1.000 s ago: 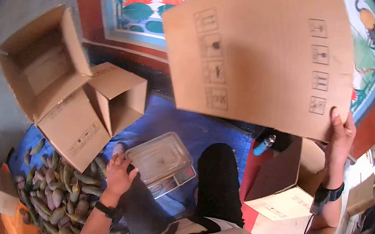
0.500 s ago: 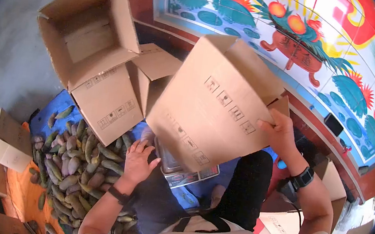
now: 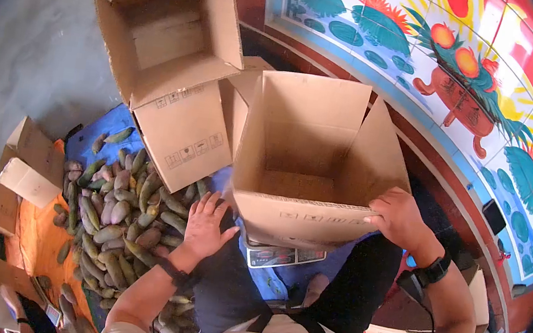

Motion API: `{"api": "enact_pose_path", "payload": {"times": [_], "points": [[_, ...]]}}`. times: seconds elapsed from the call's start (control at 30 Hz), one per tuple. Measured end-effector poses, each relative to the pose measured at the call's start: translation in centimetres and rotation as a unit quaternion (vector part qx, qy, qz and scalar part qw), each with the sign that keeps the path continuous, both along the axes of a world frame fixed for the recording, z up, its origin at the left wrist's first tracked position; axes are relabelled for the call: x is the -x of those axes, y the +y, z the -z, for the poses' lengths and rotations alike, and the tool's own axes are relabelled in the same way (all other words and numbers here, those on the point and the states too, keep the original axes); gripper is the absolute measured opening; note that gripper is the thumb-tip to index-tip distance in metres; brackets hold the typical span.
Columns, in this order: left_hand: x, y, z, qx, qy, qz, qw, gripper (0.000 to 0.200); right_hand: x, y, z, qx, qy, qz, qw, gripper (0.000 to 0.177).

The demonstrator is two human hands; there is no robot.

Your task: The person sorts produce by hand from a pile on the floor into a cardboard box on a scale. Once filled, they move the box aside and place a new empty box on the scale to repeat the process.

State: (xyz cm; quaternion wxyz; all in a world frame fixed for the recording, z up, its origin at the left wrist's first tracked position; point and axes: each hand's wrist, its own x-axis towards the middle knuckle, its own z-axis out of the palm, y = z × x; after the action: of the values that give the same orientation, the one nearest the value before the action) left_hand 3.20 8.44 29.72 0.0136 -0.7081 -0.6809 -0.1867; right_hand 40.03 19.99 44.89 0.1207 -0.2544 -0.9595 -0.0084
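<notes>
An open, empty cardboard box (image 3: 301, 208) stands upright before me, its inside facing up. My right hand (image 3: 401, 218) grips its near right rim, thumb over the edge. My left hand (image 3: 208, 226) is spread, with nothing in it, over my left leg beside the box's near left corner. Under the box, part of a flat device with a printed front (image 3: 285, 258) shows. To the left lies a big heap of green and purple elongated vegetables (image 3: 119, 208).
A second open box (image 3: 183, 135) stands at the upper left, tilted. A smaller opened box (image 3: 29, 182) is at the left edge. At the lower left another person's hand (image 3: 10, 301) is near a box. A phone (image 3: 494, 217) rests by the painted tile wall (image 3: 390, 41).
The box in my right hand has come down from its tilt, so its inside now faces me. The view has shifted. Another person's hand has appeared at the lower left.
</notes>
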Motion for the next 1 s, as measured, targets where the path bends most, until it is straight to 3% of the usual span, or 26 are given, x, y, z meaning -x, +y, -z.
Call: {"api": "enact_pose_path", "payload": {"times": [0.3,0.4,0.5,0.57,0.63,1.0], "points": [[-0.3,-0.1,-0.1,0.014,0.028,-0.002,1.000,0.057,-2.0,0.8,0.3,-0.067,0.012,0.043,0.997,0.018],[-0.7,0.3,0.3,0.012,0.034,-0.005,0.999,0.058,-1.7,0.7,0.5,-0.006,0.031,0.071,0.997,0.024],[-1.2,0.5,0.0,0.030,0.030,-0.006,0.999,0.058,0.6,0.3,0.8,0.031,0.053,0.064,0.996,0.027],[-1.5,0.5,-0.4,0.042,0.030,-0.009,0.999,0.059,1.5,0.4,1.4,0.019,0.067,0.046,0.997,0.026],[-1.8,0.6,-0.8,0.062,0.040,-0.006,0.997,0.060,2.4,0.4,1.0,0.010,-0.001,0.042,0.999,0.025],[-1.6,0.5,-0.2,0.052,0.031,-0.015,0.998,0.059,2.8,-0.1,1.6,-0.020,0.034,-0.007,0.999,0.028]]}}
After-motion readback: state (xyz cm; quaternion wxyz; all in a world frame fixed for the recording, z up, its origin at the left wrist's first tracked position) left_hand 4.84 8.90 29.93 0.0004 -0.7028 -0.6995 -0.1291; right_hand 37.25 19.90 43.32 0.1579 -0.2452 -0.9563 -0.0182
